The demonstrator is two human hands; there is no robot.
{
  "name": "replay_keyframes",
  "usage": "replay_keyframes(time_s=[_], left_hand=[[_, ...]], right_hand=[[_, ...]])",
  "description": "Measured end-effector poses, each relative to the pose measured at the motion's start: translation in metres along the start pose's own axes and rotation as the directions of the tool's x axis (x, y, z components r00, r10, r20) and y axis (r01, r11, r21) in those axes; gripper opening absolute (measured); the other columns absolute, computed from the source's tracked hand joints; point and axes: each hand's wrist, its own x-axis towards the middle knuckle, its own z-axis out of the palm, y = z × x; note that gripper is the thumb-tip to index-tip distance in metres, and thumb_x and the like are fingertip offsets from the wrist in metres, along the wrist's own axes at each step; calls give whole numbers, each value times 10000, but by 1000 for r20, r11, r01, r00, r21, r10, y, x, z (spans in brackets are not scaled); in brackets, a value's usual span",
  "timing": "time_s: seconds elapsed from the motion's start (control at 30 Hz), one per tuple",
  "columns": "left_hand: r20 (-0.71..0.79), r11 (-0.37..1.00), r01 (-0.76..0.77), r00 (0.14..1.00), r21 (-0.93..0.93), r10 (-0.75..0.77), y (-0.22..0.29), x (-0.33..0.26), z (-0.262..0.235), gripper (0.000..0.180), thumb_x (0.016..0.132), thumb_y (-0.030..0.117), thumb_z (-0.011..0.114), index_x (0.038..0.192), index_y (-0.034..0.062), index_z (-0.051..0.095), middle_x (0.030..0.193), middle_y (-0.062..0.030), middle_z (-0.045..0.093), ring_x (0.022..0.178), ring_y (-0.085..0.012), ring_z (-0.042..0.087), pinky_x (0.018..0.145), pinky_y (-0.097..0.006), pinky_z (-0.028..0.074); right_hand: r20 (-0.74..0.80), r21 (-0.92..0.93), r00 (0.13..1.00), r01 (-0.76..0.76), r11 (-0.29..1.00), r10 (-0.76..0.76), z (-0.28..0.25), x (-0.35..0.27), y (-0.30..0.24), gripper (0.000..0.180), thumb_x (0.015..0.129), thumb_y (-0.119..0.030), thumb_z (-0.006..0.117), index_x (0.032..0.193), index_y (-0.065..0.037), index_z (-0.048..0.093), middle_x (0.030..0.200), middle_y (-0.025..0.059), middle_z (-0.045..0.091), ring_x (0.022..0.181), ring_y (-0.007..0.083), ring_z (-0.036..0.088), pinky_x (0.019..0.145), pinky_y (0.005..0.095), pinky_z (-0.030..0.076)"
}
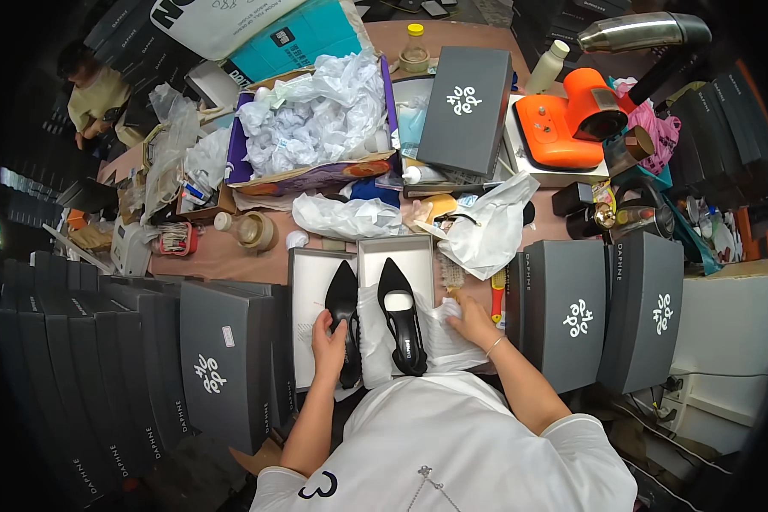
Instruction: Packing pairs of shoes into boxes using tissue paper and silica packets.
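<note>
Two black pointed slingback shoes lie in front of me with toes pointing away. The left shoe (342, 294) rests over a shallow open box lid (310, 277), and my left hand (328, 346) grips its side near the middle. The right shoe (392, 286) lies on white tissue paper (373, 328) in the open shoebox (394, 247), a pale insert showing at its opening. At the box's right side, my right hand (474, 322) pinches the tissue paper's edge between thumb and fingers. A bracelet circles that wrist.
Grey shoeboxes stand at left (222, 358) and right (565, 316). A brush (450, 271) and a red-and-yellow handled tool (497, 294) lie beside the box. Farther back are a carton of crumpled paper (316, 115), an orange machine (563, 124) and a glass jar (254, 230). Someone sits at far left.
</note>
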Motion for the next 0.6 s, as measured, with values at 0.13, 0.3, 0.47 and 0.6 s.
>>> replay_keyframes(time_s=[0.13, 0.3, 0.47, 0.6], left_hand=[[-40, 959, -89, 994, 270, 104, 12, 4, -9, 557, 826, 151, 690, 1292, -36, 450, 1153, -177, 503, 991, -255, 534, 878, -345, 452], [62, 889, -241, 970, 390, 236, -21, 2, -9, 616, 787, 160, 704, 1298, -28, 417, 1162, -239, 490, 1087, -387, 512, 932, -429, 426], [75, 878, -122, 992, 463, 99, -11, 14, -17, 691, 727, 136, 744, 1335, 38, 430, 905, -165, 627, 801, -295, 629, 755, -361, 495], [35, 993, -57, 998, 101, 54, 36, -10, -52, 528, 751, 45, 673, 1240, -43, 495, 895, -109, 627, 773, -186, 628, 692, -308, 510]], right_hand=[[-40, 133, 999, 25, 991, -20, -13, -1, 18, 397, 749, -111, 708, 1084, -5, 525, 1025, 216, 624, 994, 357, 613, 871, 410, 481], [-320, 409, 939, 16, 912, 128, -42, 4, 3, 384, 756, -80, 732, 1071, -42, 516, 950, 97, 592, 880, 179, 563, 800, 301, 462], [-423, 57, 904, 104, 993, -71, -81, 63, -16, 487, 764, -123, 731, 1185, -2, 517, 1182, 230, 539, 1101, 358, 532, 950, 402, 422], [-241, -337, 877, 326, 883, -416, -71, 102, -50, 589, 703, -207, 776, 1232, -61, 559, 1300, 221, 488, 1244, 390, 429, 1043, 489, 334]])
